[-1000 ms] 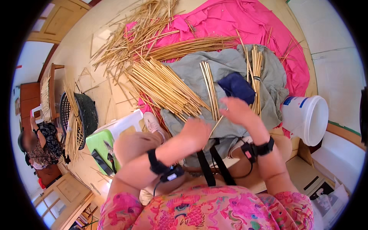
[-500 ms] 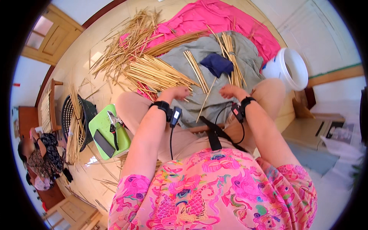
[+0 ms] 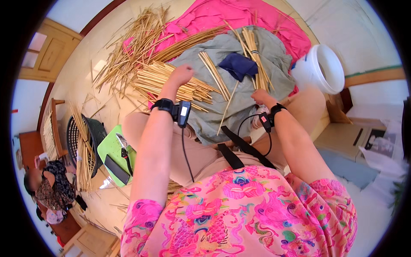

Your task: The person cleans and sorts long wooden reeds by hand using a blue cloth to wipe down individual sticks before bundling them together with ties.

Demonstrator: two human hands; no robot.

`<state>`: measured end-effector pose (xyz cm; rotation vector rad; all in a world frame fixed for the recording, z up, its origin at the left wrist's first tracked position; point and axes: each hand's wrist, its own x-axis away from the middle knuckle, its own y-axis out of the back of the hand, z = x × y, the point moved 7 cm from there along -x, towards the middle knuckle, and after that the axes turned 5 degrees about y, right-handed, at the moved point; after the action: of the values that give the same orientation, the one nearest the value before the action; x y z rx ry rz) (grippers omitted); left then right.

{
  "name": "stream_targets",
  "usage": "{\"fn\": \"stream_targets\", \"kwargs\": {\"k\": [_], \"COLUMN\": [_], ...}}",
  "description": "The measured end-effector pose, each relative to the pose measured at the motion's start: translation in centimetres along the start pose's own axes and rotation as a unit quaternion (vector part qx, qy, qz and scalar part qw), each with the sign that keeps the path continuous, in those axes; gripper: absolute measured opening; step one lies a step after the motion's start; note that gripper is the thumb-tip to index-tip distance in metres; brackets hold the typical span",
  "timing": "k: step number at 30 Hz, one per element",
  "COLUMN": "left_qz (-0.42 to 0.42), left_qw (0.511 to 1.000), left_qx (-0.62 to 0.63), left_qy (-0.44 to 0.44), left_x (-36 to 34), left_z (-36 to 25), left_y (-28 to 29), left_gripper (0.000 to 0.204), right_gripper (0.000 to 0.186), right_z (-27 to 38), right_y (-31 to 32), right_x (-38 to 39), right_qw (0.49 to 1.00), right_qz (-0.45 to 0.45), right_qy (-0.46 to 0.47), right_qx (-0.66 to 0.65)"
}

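Note:
My left hand (image 3: 182,74) is over the right part of a loose pile of golden stalks (image 3: 160,83), its fingers curled. What lies in them, if anything, is hidden. Close to the lower end of a tied stalk bundle (image 3: 255,53), my right hand (image 3: 261,97) is held closed, and I cannot make out anything in it. Between the hands a few stalks (image 3: 212,73) lie side by side on a grey cloth (image 3: 199,122). One single stalk (image 3: 228,107) lies slantwise nearer to me. A folded dark blue cloth (image 3: 238,67) rests beside the bundle.
Further off are a messy straw heap (image 3: 128,49) and a pink cloth (image 3: 205,17). A white bucket (image 3: 319,68) stands at right. At left are a green stool (image 3: 112,150) with pruning shears (image 3: 124,152) and a phone (image 3: 116,168), a dark basket (image 3: 97,128) of stalks, and a seated person (image 3: 53,184).
My left hand has moved away from me and to the left, over the stalk pile. My right hand has shifted slightly right. The view has tilted a little.

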<state>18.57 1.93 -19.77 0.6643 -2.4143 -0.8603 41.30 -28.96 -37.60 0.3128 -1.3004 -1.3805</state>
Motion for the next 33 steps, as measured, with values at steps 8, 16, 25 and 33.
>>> {"fn": "stream_targets", "kwargs": {"k": [8, 16, 25, 33], "left_qz": [-0.063, -0.293, -0.343, -0.335], "left_qw": [0.912, 0.740, 0.722, 0.754], "left_qx": [-0.104, 0.172, 0.014, 0.085], "left_qy": [0.391, 0.580, 0.601, 0.558], "left_x": [3.8, 4.0, 3.2, 1.0], "left_z": [23.5, 33.6, 32.2, 33.6], "left_y": [-5.2, -5.2, -2.1, -4.1], "left_gripper": [0.050, 0.060, 0.082, 0.076], "right_gripper": [0.023, 0.041, 0.056, 0.056], "right_z": [10.4, 22.0, 25.5, 28.4], "right_y": [-1.3, -3.5, -4.5, -5.1], "right_x": [-10.3, -19.8, -25.9, -26.6], "right_qw": [0.954, 0.951, 0.969, 0.971], "right_qz": [0.044, 0.014, -0.013, 0.046], "right_qy": [-0.058, 0.021, 0.034, 0.030], "right_qx": [-0.291, -0.308, -0.243, -0.231]}}
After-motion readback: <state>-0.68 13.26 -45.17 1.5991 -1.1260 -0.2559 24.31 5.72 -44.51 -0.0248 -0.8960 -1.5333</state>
